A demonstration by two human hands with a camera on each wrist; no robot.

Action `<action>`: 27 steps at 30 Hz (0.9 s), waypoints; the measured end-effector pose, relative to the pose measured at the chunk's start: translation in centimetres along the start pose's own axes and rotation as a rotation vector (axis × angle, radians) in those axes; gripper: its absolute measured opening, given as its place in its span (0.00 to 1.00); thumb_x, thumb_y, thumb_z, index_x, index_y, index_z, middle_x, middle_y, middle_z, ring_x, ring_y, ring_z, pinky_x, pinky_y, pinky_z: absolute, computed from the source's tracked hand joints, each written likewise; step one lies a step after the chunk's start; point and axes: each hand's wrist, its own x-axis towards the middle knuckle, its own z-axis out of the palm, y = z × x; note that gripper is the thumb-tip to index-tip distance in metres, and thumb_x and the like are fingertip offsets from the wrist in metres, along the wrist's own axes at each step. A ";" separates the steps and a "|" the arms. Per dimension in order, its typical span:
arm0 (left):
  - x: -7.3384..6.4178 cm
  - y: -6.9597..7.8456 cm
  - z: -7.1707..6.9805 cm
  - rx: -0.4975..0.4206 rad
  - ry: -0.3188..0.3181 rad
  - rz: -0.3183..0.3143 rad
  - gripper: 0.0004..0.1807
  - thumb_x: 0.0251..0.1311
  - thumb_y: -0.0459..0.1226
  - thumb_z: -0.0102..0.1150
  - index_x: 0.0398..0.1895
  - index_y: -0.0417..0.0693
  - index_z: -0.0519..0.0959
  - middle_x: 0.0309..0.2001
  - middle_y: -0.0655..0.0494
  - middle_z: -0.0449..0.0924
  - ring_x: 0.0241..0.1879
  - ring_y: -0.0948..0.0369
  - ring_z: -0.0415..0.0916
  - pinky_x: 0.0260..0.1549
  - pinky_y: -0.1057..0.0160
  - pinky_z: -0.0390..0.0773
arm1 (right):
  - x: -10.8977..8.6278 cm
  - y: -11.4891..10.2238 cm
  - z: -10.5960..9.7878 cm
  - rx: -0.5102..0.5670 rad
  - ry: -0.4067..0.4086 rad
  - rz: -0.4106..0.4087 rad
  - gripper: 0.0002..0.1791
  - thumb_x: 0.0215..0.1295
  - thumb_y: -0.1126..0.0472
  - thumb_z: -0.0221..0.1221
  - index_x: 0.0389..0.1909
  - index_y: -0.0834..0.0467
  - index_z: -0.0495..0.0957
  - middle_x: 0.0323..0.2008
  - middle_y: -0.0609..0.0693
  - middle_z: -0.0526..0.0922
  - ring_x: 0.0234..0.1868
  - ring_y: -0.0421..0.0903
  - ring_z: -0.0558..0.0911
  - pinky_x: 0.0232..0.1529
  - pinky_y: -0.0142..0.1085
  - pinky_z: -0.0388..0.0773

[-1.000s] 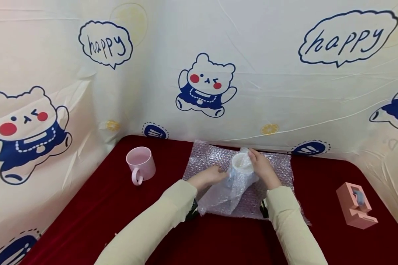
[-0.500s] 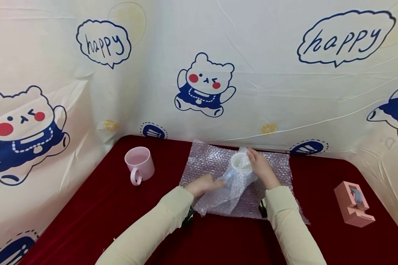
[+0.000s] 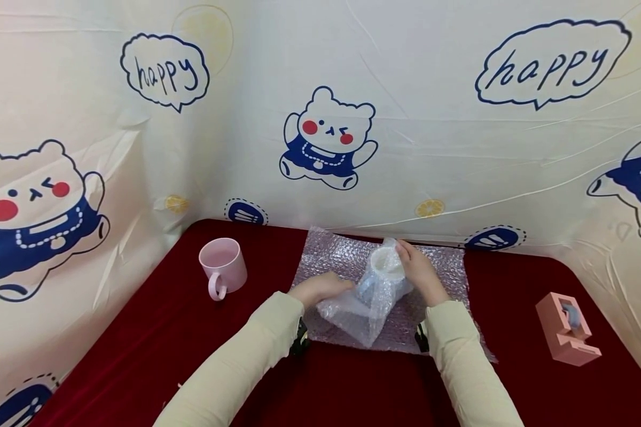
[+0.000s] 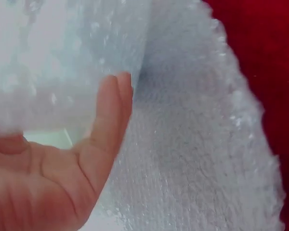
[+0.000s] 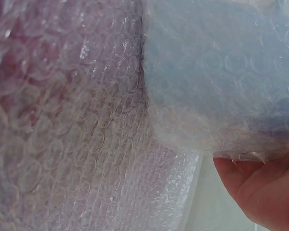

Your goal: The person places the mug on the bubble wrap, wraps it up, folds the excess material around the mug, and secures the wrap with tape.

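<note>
A white-rimmed, light-blue cup (image 3: 380, 279) stands wrapped in clear bubble wrap (image 5: 207, 62), its round mouth facing up. My right hand (image 3: 419, 270) grips the wrapped cup at the far right of its rim, and part of that hand (image 5: 265, 192) shows under the wrap in the right wrist view. On the left side my left hand (image 3: 322, 287) holds the loose flap (image 3: 349, 317) of the wrap out from the cup. In the left wrist view the fingers (image 4: 108, 113) lie along the flap's edge, thumb apart from them.
Under the cup a bubble wrap sheet (image 3: 328, 255) lies flat on the dark red tablecloth (image 3: 331, 391). A pink mug (image 3: 224, 265) stands to the left, handle toward the front. At the right is a pink tape dispenser (image 3: 566, 332). Printed curtains (image 3: 432, 148) border the table.
My left hand has moved left, away from the cup, drawing the flap with it. The right hand stays at the cup's rim.
</note>
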 end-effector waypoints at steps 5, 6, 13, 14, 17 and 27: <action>0.4 -0.5 -1.1 -0.261 -0.118 -0.003 0.25 0.64 0.42 0.39 0.60 0.38 0.69 0.55 0.47 0.74 0.49 0.53 0.76 0.45 0.57 0.78 | -0.1 0.0 0.0 0.015 -0.001 0.005 0.26 0.78 0.57 0.35 0.69 0.69 0.58 0.66 0.71 0.63 0.67 0.69 0.63 0.69 0.56 0.57; 0.4 -0.6 -1.2 -0.300 -0.147 -0.006 0.25 0.64 0.42 0.36 0.60 0.39 0.69 0.51 0.50 0.76 0.45 0.57 0.77 0.42 0.60 0.78 | -0.1 0.0 0.0 0.019 0.000 0.006 0.26 0.78 0.57 0.35 0.69 0.69 0.58 0.66 0.71 0.63 0.67 0.69 0.63 0.69 0.56 0.57; 0.4 -1.6 -2.1 -0.456 -0.289 0.105 0.26 0.56 0.26 0.35 0.60 0.36 0.66 0.37 0.57 0.77 0.35 0.63 0.79 0.43 0.62 0.80 | 0.0 0.0 -0.1 0.033 -0.001 -0.003 0.26 0.78 0.57 0.36 0.68 0.69 0.58 0.65 0.71 0.64 0.67 0.69 0.63 0.69 0.57 0.57; 0.3 -1.7 -2.2 -0.450 -0.302 0.124 0.25 0.57 0.25 0.37 0.60 0.37 0.66 0.39 0.56 0.77 0.37 0.62 0.80 0.47 0.60 0.80 | 0.0 0.0 0.0 0.035 -0.005 -0.001 0.26 0.78 0.57 0.36 0.68 0.69 0.58 0.66 0.71 0.63 0.67 0.68 0.63 0.69 0.57 0.57; 0.1 -1.9 -2.4 -0.419 -0.334 0.157 0.22 0.63 0.28 0.43 0.62 0.39 0.64 0.48 0.48 0.78 0.48 0.54 0.79 0.54 0.55 0.77 | 0.1 0.0 -0.1 0.048 -0.020 0.018 0.27 0.78 0.55 0.35 0.69 0.67 0.57 0.67 0.70 0.62 0.68 0.68 0.62 0.70 0.57 0.56; 0.1 -1.0 -1.5 -0.154 -0.134 0.269 0.17 0.70 0.42 0.48 0.56 0.44 0.68 0.67 0.41 0.66 0.67 0.44 0.64 0.63 0.45 0.68 | 0.1 0.0 -0.2 0.134 -0.044 0.072 0.28 0.78 0.54 0.35 0.71 0.66 0.55 0.69 0.69 0.58 0.70 0.67 0.59 0.71 0.55 0.54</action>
